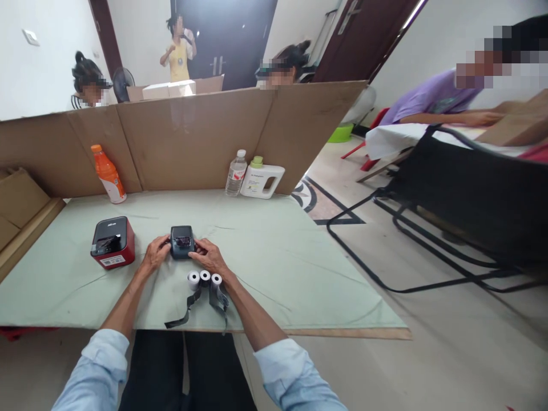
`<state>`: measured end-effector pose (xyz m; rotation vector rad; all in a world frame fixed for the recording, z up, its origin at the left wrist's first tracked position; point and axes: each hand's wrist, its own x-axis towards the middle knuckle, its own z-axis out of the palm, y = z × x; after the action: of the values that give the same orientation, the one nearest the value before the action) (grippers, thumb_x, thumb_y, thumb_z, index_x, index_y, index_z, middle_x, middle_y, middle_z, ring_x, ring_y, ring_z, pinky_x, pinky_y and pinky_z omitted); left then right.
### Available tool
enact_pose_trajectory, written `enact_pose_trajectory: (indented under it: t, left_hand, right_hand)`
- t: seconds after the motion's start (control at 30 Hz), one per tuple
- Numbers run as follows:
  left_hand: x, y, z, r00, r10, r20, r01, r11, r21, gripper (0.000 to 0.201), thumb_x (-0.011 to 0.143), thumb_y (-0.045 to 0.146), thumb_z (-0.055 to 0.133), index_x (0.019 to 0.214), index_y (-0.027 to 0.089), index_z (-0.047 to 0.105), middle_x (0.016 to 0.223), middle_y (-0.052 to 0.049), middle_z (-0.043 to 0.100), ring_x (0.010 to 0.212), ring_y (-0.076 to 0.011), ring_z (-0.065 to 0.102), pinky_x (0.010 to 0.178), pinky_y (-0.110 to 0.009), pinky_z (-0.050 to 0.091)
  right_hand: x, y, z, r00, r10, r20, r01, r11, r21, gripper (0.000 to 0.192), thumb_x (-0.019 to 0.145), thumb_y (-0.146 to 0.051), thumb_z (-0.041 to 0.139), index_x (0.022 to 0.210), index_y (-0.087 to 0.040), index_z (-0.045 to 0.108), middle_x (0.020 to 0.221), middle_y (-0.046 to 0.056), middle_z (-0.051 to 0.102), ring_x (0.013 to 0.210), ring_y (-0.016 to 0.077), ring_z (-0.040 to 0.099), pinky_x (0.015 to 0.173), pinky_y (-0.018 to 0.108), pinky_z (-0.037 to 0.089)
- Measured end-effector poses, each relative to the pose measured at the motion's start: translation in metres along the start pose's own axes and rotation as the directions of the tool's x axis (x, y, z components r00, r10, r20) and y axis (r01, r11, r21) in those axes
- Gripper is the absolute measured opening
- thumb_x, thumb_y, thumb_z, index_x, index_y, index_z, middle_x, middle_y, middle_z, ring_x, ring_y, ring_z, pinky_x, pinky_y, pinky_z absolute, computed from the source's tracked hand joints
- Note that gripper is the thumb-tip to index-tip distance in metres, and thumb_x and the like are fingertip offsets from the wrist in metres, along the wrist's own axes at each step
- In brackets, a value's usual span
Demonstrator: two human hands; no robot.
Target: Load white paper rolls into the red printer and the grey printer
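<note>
A small black portable printer (182,250) sits on the table in front of me. My left hand (156,251) grips its left edge with bent fingers, and my right hand (208,254) grips its right edge, the thumb at the near corner. Just nearer to me, beside my right forearm, stand three small rolls: a left roll (194,278), a middle roll (205,278) and a right roll (216,280). Dark strips trail from them toward the table's front edge. Left of my left hand stands a larger red and black printer (113,242) with a white label low on its front.
A tall cardboard panel (192,145) closes off the table's far side. Against it stand an orange bottle (108,174), a clear bottle (236,174) and a white jug (262,181). Cardboard (21,208) lies at the left. A black folding chair (462,200) stands right; several people are beyond.
</note>
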<state>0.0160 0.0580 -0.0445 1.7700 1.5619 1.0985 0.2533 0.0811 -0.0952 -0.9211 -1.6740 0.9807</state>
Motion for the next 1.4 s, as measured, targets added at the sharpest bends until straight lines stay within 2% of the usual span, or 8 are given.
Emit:
enact_pose_trajectory:
  t: [0.1, 0.27, 0.4, 0.6, 0.87, 1.03, 1.27, 1.4]
  left_hand:
    - [0.024, -0.002, 0.000, 0.989, -0.149, 0.009, 0.149, 0.988, -0.030, 0.029, 0.083, 0.023, 0.060, 0.101, 0.016, 0.082, 0.105, -0.007, 0.079, 0.105, -0.0229, 0.071, 0.098, -0.033, 0.054]
    - [0.045, -0.007, 0.007, 0.960, -0.279, 0.037, 0.281, 0.958, -0.056, 0.022, 0.081, 0.029, 0.063, 0.084, 0.014, 0.079, 0.068, -0.001, 0.070, 0.069, -0.0177, 0.067, 0.061, -0.025, 0.053]
    - [0.047, -0.005, 0.004, 0.930, -0.360, 0.079, 0.366, 0.925, -0.097, 0.017, 0.077, 0.030, 0.069, 0.080, 0.014, 0.074, 0.061, 0.000, 0.064, 0.052, -0.0129, 0.058, 0.043, -0.019, 0.039]
    - [0.046, 0.003, -0.005, 0.902, -0.411, 0.133, 0.429, 0.891, -0.150, 0.018, 0.071, 0.029, 0.079, 0.078, 0.014, 0.071, 0.065, -0.002, 0.067, 0.052, -0.0108, 0.059, 0.042, -0.016, 0.038]
    - [0.054, 0.010, -0.007, 0.861, -0.489, 0.138, 0.506, 0.851, -0.139, 0.016, 0.069, 0.021, 0.080, 0.080, 0.014, 0.070, 0.067, -0.002, 0.070, 0.050, -0.0107, 0.061, 0.041, -0.017, 0.038]
    - [0.060, 0.008, -0.007, 0.838, -0.532, 0.119, 0.544, 0.828, -0.133, 0.023, 0.066, 0.022, 0.082, 0.084, 0.015, 0.070, 0.069, -0.003, 0.073, 0.049, -0.0112, 0.062, 0.042, -0.017, 0.038]
    - [0.054, 0.010, -0.001, 0.877, -0.476, 0.070, 0.481, 0.862, -0.161, 0.021, 0.068, 0.027, 0.079, 0.082, 0.015, 0.070, 0.067, -0.004, 0.071, 0.053, -0.0138, 0.064, 0.043, -0.018, 0.040]
    - [0.043, 0.010, -0.002, 0.936, -0.348, 0.060, 0.352, 0.909, -0.221, 0.038, 0.071, 0.032, 0.076, 0.104, 0.015, 0.074, 0.076, -0.004, 0.073, 0.064, -0.0157, 0.067, 0.050, -0.020, 0.046]
  right_hand:
    - [0.000, 0.001, 0.001, 1.000, 0.005, 0.001, -0.005, 1.000, 0.001, 0.046, 0.076, -0.038, 0.083, 0.119, -0.022, 0.075, 0.087, 0.001, 0.056, 0.070, 0.0151, 0.053, 0.066, 0.029, 0.052]
    - [0.001, 0.001, 0.000, 1.000, 0.010, 0.012, -0.010, 1.000, 0.005, 0.046, 0.077, -0.038, 0.083, 0.119, -0.022, 0.075, 0.087, 0.000, 0.054, 0.070, 0.0148, 0.052, 0.066, 0.029, 0.051]
    - [0.001, 0.000, -0.001, 1.000, 0.016, 0.019, -0.015, 1.000, -0.009, 0.044, 0.077, -0.040, 0.083, 0.117, -0.022, 0.075, 0.087, 0.001, 0.054, 0.071, 0.0157, 0.053, 0.068, 0.030, 0.052]
    - [0.002, 0.003, 0.000, 1.000, 0.010, 0.009, -0.010, 1.000, -0.024, 0.047, 0.078, -0.043, 0.083, 0.120, -0.023, 0.075, 0.086, 0.001, 0.056, 0.071, 0.0162, 0.053, 0.070, 0.031, 0.053]
    - [0.003, 0.001, 0.000, 1.000, 0.002, 0.012, -0.001, 0.999, -0.046, 0.044, 0.079, -0.041, 0.082, 0.119, -0.023, 0.075, 0.086, -0.001, 0.054, 0.070, 0.0145, 0.051, 0.070, 0.030, 0.051]
    - [0.005, 0.000, -0.001, 1.000, 0.004, 0.013, -0.004, 0.999, -0.032, 0.052, 0.080, -0.042, 0.083, 0.126, -0.020, 0.073, 0.088, 0.000, 0.054, 0.070, 0.0142, 0.052, 0.071, 0.031, 0.053]
    - [0.005, 0.002, 0.000, 1.000, 0.014, 0.009, -0.014, 0.999, -0.028, 0.056, 0.079, -0.044, 0.083, 0.130, -0.022, 0.072, 0.090, 0.000, 0.054, 0.068, 0.0139, 0.052, 0.068, 0.031, 0.053]
    - [0.006, 0.000, 0.000, 1.000, 0.010, -0.004, -0.011, 1.000, -0.015, 0.056, 0.077, -0.041, 0.084, 0.128, -0.022, 0.072, 0.088, 0.000, 0.054, 0.068, 0.0138, 0.051, 0.069, 0.031, 0.053]
